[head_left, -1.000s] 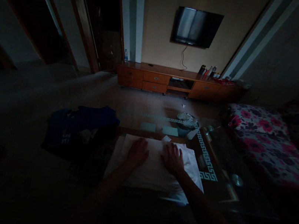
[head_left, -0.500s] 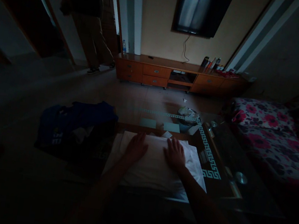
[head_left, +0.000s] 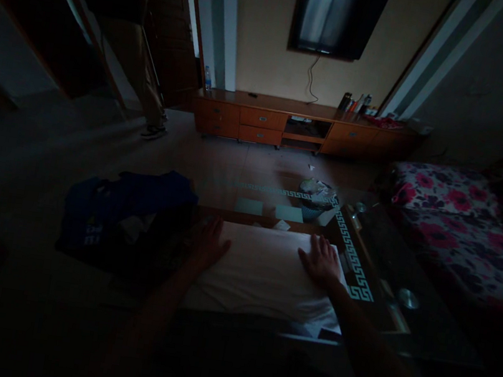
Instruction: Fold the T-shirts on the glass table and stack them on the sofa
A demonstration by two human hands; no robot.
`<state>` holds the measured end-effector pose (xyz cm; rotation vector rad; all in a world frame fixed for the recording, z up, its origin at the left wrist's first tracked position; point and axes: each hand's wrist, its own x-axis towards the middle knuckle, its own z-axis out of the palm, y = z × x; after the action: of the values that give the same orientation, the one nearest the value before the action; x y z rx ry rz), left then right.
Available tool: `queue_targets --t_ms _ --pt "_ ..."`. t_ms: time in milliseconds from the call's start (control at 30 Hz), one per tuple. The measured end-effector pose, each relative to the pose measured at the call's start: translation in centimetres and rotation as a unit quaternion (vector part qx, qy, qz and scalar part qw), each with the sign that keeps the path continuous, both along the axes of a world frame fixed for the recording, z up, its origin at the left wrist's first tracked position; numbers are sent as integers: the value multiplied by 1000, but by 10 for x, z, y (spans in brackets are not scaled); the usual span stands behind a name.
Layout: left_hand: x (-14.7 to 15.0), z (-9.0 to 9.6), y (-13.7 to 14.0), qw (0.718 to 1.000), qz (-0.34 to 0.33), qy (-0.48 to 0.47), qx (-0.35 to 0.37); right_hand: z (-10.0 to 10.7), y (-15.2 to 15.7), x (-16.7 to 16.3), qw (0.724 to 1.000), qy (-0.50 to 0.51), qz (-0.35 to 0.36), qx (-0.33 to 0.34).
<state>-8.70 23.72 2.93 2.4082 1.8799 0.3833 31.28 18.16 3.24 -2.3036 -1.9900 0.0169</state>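
Observation:
A white folded cloth (head_left: 265, 266), which looks like a garment, lies flat on the glass table (head_left: 424, 328) in front of me. My left hand (head_left: 211, 245) rests at its far left edge, fingers stretched forward. At the far right edge my right hand (head_left: 322, 262) lies palm down on the cloth, its fingers apart and the thumb pointing inward. Neither hand grasps anything. To the left sits a pile of blue and dark clothes (head_left: 136, 203), its lower part lost in shadow.
Beyond the table stands a wooden TV cabinet (head_left: 261, 121) below a wall-mounted television (head_left: 340, 19). A waste basket (head_left: 314, 210) shows past the glass. A flower-patterned sofa (head_left: 458, 226) is on the right. Another person (head_left: 125, 50) stands at the far left near a door.
Both hands have moved apart, from the middle of the white cloth to its left and right edges. The other person has stepped left and nearer.

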Motion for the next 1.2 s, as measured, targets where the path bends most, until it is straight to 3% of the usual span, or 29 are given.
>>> queue_targets --t_ms 167,300,400,533,633,800,933,1033,1133,1200 --pt "4 12 -5 999 44 18 23 -1 3 -5 993 27 -117 10" --pt "9 32 -20 997 24 34 62 4 0 9 999 23 -45 -17" --pt "12 40 -46 998 -22 34 52 9 -16 14 999 -27 -18 18" --pt "9 35 -88 995 -93 31 -1 5 -56 1 998 -60 4 33" --pt "4 29 -105 992 -120 27 -29 -2 -80 -7 998 -39 38 18" --pt "-3 26 -98 992 -116 21 -32 -3 -83 -7 997 -29 55 35" --pt "-6 31 -79 991 -109 7 -71 12 -67 -22 999 -26 23 -29" --pt "-5 38 -64 994 -43 -22 -100 36 -53 -53 995 -11 -64 -76" --pt "-3 42 -57 988 125 -20 -93 58 -45 -91 988 64 -132 -55" --pt "-5 42 -58 968 229 -4 -102 64 -45 -111 983 141 -110 -28"
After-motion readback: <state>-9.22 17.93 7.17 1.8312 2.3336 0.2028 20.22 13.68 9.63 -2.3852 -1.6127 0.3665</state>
